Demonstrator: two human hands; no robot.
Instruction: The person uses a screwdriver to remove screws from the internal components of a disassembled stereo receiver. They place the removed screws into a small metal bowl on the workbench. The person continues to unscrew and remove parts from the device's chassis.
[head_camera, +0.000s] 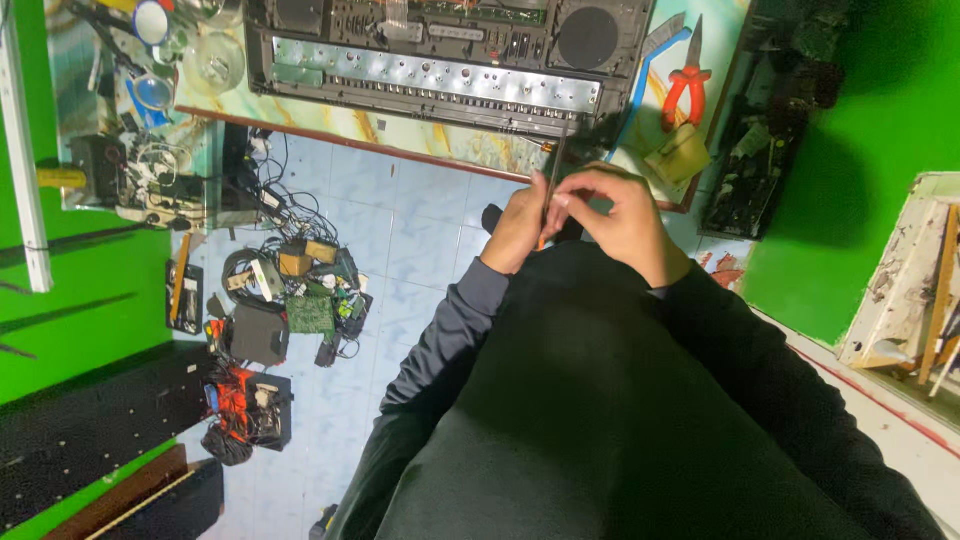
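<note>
Green walls enclose a blue tiled floor (420, 240) and a marbled worktop (400, 130). Fingers (570, 195) of the right hand (625, 215) close in a pinch on a thin screwdriver (553, 165); the left hand (520, 230) closes around its orange lower end. The shaft stands nearly upright, its tip at the front edge of an opened amplifier chassis (430, 75) on the worktop. Red-handled pliers (685, 85) lie right of the chassis. Loose cables and a green circuit board (312, 312) lie scattered on the floor to the left, well apart from the hands.
</note>
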